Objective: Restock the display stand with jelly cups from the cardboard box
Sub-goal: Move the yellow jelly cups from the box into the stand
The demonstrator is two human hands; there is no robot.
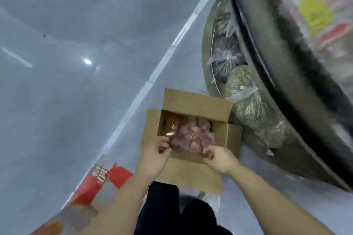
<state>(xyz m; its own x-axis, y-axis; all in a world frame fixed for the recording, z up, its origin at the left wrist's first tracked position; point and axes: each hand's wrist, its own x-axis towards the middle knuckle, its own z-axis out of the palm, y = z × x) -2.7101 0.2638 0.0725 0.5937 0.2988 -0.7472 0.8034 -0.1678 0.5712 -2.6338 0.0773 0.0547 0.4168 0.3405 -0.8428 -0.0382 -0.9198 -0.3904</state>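
While both hands, the left (159, 150) and the right (215, 155), pinch the near edge of a soft, slippery clear bag of pink jelly cups (191, 135) inside the open box (196, 101), its sagging weight looks better lifted from beneath.

Pretty bright, flat overhead light here — it bounces off the glossy floor (76, 82) as a white glare spot far left. Whole frame is soft and blocky, my display stand (286, 63) on the right is motion-smeared, and straight lines bow hard at the edges — fisheye.
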